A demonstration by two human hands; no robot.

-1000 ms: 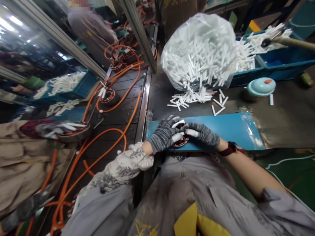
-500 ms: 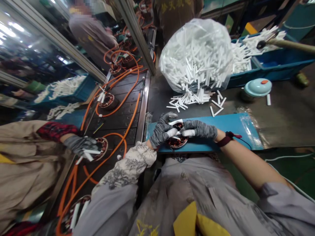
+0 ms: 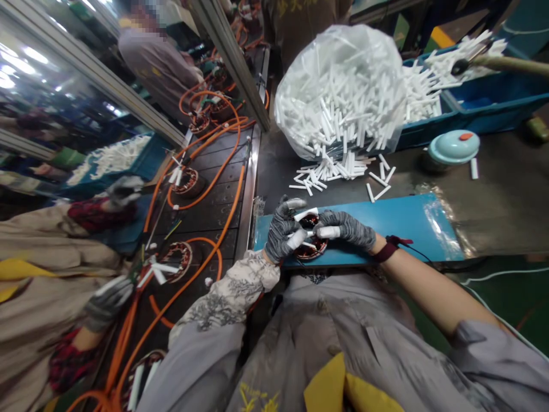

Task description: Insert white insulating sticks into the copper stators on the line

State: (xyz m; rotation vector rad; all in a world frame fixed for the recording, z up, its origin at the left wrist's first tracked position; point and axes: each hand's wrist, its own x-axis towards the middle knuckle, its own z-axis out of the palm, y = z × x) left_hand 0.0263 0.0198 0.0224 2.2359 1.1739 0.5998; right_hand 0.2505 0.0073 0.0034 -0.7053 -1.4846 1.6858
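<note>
A round motor stator (image 3: 315, 252) with copper windings sits on the blue board in front of me. Several white tubes stick out of it, one of them a white tube (image 3: 306, 214) at its far side. My left hand (image 3: 281, 232), in a grey knit glove with white fingertips, is curled around the stator's left side, thumb over the windings. My right hand (image 3: 349, 229), gloved alike, pinches at a thin white tube (image 3: 309, 233) between the two thumbs. The fingertips partly hide the tube's ends and the stator's middle.
Loose white tubes (image 3: 330, 169) spill from a clear plastic bag (image 3: 295, 114). Behind are blue bins (image 3: 493, 123) with a hammer-like handle (image 3: 514, 64), and a pale blue lidded container (image 3: 454, 147). Left, past a metal rail, a line carries stators (image 3: 186, 182) and orange hoses (image 3: 234, 212); co-workers stand there.
My hands stay at the stator with only slight finger shifts. The co-worker at the left has drawn both gloved hands away from the stator there. My view has shifted slightly.
</note>
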